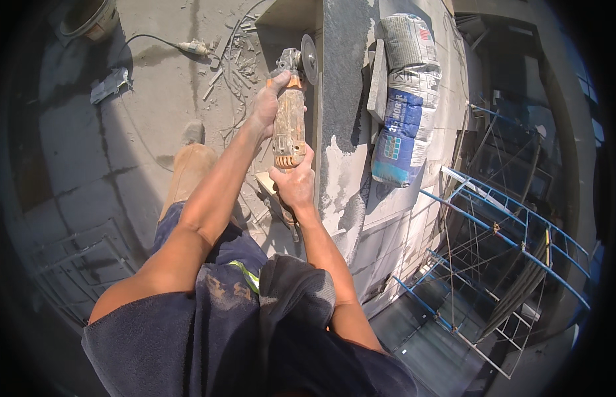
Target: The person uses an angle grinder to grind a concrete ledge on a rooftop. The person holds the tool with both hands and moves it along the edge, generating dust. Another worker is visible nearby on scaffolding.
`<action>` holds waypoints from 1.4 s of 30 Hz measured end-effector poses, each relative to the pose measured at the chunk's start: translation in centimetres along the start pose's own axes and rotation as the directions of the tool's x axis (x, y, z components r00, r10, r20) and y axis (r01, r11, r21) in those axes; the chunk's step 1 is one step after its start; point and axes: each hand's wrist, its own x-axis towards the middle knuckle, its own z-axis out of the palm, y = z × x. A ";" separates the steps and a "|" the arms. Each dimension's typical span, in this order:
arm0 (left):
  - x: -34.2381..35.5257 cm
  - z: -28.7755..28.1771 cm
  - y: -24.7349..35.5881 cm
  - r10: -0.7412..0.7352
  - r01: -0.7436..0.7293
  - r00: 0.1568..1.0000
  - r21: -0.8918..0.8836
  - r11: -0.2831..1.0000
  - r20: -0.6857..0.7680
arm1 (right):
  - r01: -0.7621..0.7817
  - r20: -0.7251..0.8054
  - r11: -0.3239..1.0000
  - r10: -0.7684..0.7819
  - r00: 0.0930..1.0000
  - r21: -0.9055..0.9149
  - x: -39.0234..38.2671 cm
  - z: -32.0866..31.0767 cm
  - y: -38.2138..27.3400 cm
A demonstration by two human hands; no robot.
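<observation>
Both my hands are wrapped round a dusty orange angle grinder [289, 122], held lengthwise in front of me. My left hand [267, 104] grips its front part, just behind the gear head. Its rear end sits in my right hand [297, 182]. The grinder's round disc [309, 59] stands on edge at the far end, close to the left side of a long grey stone ledge [341, 79]. Whether the disc touches the stone I cannot tell. Pale dust coats my fingers.
A blue and white mortar bag [407, 99] lies on the ledge, beside a stone offcut [378, 83]. Broken strips [236, 69] and a cable connector [194, 47] litter the floor. A bucket [89, 23] stands far left. Blue scaffolding [500, 221] rises at right, beyond the ledge.
</observation>
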 end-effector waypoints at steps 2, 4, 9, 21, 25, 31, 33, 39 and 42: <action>0.7 0.0 -0.5 -0.035 0.034 0.999 -0.050 0.998 -0.026 | -0.034 0.004 0.999 0.034 0.999 -0.026 0.4 -0.2 0.0; 1.4 -0.4 -1.0 -0.025 0.025 0.999 0.002 1.000 -0.034 | -0.015 -0.012 0.996 0.014 1.000 -0.086 0.8 -0.4 0.1; 2.0 -0.5 -1.2 -0.023 0.024 0.999 0.030 0.999 -0.033 | -0.103 0.015 0.993 0.104 0.994 -0.054 1.1 -0.7 -1.1; 2.2 0.1 -0.7 -0.027 0.026 0.998 -0.002 1.000 -0.056 | -0.138 0.025 0.990 0.138 0.990 0.037 1.5 -0.5 -1.1; 2.4 0.0 -0.9 -0.020 0.024 0.998 0.067 0.997 -0.064 | -0.168 0.046 0.984 0.166 0.985 0.056 1.5 -0.7 -1.3; 2.3 0.4 -1.0 -0.012 0.015 0.998 0.060 0.998 -0.056 | -0.206 0.063 0.973 0.200 0.978 0.100 1.5 -1.0 -1.1; 2.2 0.4 -1.1 -0.016 0.019 0.998 0.050 0.999 -0.063 | -0.193 0.073 0.976 0.186 0.980 0.102 1.4 -1.1 -0.9; 1.7 1.3 -0.8 0.024 -0.017 0.997 0.100 0.995 -0.077 | -0.186 0.082 0.968 0.175 0.981 0.166 1.7 -1.1 -0.4; 1.7 1.6 -0.6 0.035 -0.028 0.996 0.097 0.995 -0.078 | -0.223 0.098 0.954 0.207 0.973 0.202 1.7 -1.2 -0.7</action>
